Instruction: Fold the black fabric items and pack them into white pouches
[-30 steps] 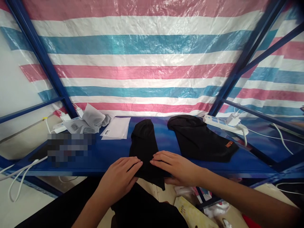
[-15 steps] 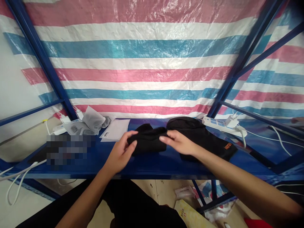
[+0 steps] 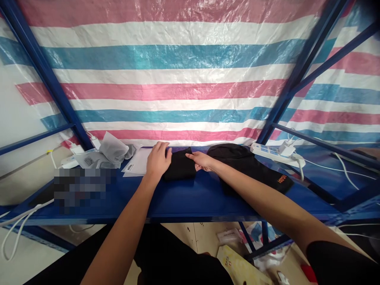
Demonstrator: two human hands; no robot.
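A folded piece of black cloth [image 3: 179, 168] lies as a compact bundle on the blue shelf. My right hand [image 3: 203, 161] pinches its right edge, thumb on top and fingers underneath. At the left end, my left hand [image 3: 158, 161] is bent round the far corner, with thumb and fingers close to the fabric; part of that grip is hidden. Beneath and beside my left hand is a flat whitish plastic bag [image 3: 134, 168] with a small printed label. Another black garment [image 3: 246, 166] with orange lettering is spread to the right of my right hand.
Crumpled translucent bags [image 3: 111, 150] sit at the left by white plugs. A white power strip [image 3: 273, 153] with cables is at the back right. Blue metal posts frame the shelf [image 3: 178, 202], with striped sheeting [image 3: 166, 91] behind. A yellow box [image 3: 237, 265] is on the floor below.
The black bundle has moved away from me, lower and flatter on the shelf. My left hand has shifted to its far left corner, and my right hand grips its right edge.
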